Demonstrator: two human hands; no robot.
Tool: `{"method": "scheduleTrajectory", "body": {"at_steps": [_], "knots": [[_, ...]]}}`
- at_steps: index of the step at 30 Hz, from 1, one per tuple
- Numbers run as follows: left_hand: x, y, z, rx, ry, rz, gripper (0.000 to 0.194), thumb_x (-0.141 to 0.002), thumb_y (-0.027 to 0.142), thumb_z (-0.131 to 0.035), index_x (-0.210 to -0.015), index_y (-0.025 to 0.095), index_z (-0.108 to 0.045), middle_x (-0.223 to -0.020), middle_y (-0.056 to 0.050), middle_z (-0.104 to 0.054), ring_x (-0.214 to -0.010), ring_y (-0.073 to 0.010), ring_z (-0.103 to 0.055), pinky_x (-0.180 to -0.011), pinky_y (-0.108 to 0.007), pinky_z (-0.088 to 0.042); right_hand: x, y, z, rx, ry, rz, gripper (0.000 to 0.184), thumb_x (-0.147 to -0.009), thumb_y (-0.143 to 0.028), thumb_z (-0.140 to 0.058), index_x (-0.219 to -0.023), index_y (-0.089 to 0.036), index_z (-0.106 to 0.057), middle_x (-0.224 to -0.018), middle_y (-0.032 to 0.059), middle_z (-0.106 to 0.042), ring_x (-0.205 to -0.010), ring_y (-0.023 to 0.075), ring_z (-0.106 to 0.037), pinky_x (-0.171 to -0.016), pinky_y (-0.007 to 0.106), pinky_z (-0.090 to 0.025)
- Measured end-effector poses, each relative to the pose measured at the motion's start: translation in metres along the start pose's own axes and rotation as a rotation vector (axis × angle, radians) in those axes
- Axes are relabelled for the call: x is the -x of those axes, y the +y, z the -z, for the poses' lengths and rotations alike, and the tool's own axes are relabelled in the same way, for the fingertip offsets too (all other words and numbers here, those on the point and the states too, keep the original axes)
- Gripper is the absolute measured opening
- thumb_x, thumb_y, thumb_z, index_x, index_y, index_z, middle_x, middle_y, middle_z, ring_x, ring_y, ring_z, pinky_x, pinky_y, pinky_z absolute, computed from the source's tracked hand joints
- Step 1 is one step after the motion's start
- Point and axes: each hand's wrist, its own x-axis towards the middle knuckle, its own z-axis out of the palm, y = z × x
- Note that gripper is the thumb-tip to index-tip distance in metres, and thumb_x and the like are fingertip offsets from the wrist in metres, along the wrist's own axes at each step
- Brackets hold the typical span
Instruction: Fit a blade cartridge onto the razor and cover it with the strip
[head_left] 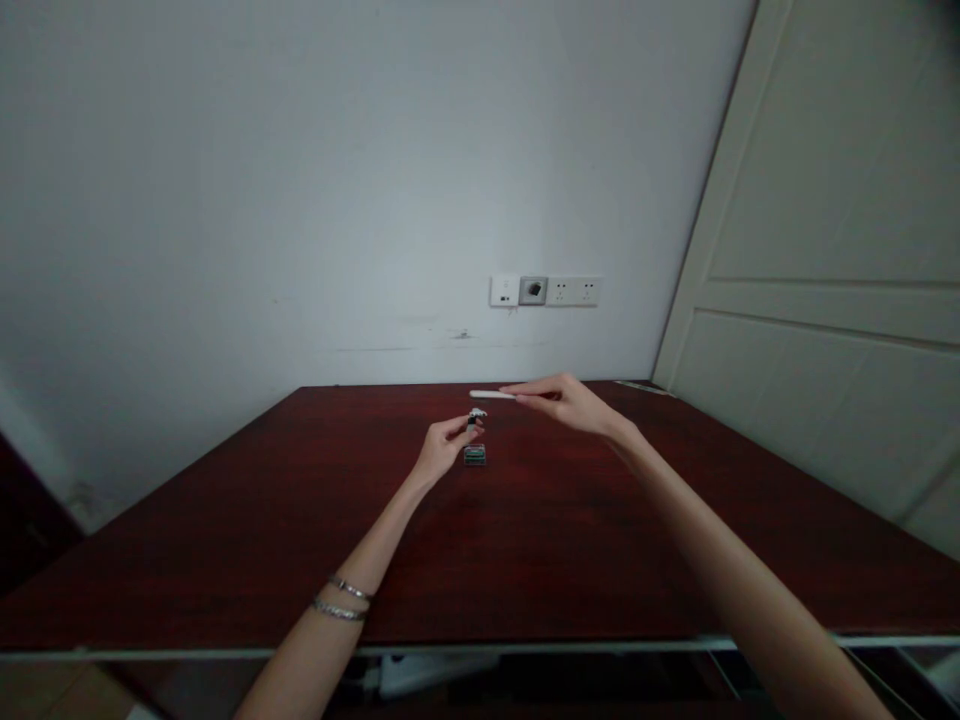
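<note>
My left hand [442, 449] pinches a small black and white object [472, 421] upright between its fingertips. Its upper end is pale and uneven, and it is too small to name. In my right hand [563, 400] is a slim white stick [492, 395], held by one end between thumb and fingers. The stick lies nearly level, pointing left, a little above and apart from the small object. Just below the left fingertips, a small clear box [475, 456] with something green inside sits on the table.
The dark red wooden table [247, 520] reaches back to a white wall [337, 200] with sockets [574, 291] in it. A pale panelled door [840, 250] stands along the right side. Below the front edge, several items lie in shadow.
</note>
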Motion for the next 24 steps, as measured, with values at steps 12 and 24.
{"method": "scheduleTrajectory", "body": {"at_steps": [12, 24], "knots": [[0.002, 0.001, -0.002, 0.001, 0.015, 0.036, 0.028, -0.065, 0.027, -0.069, -0.088, 0.010, -0.070, -0.084, -0.007, -0.070, -0.079, -0.0208, -0.064, -0.076, -0.034, -0.050, 0.002, -0.003, -0.004, 0.245, -0.001, 0.052, 0.031, -0.087, -0.031, -0.048, -0.116, -0.029, -0.060, -0.107, 0.0030, -0.066, -0.089, 0.0187, -0.063, -0.074, 0.028, -0.045], [0.001, -0.004, -0.001, 0.005, 0.017, 0.050, 0.029, -0.066, 0.026, -0.068, -0.091, 0.010, -0.069, -0.083, -0.007, -0.070, -0.077, -0.0195, -0.064, -0.073, -0.032, -0.050, 0.005, 0.007, -0.013, 0.151, -0.004, 0.095, 0.031, -0.087, -0.032, -0.048, -0.114, -0.025, -0.061, -0.100, 0.0039, -0.069, -0.078, 0.0163, -0.064, -0.072, 0.026, -0.046]]}}
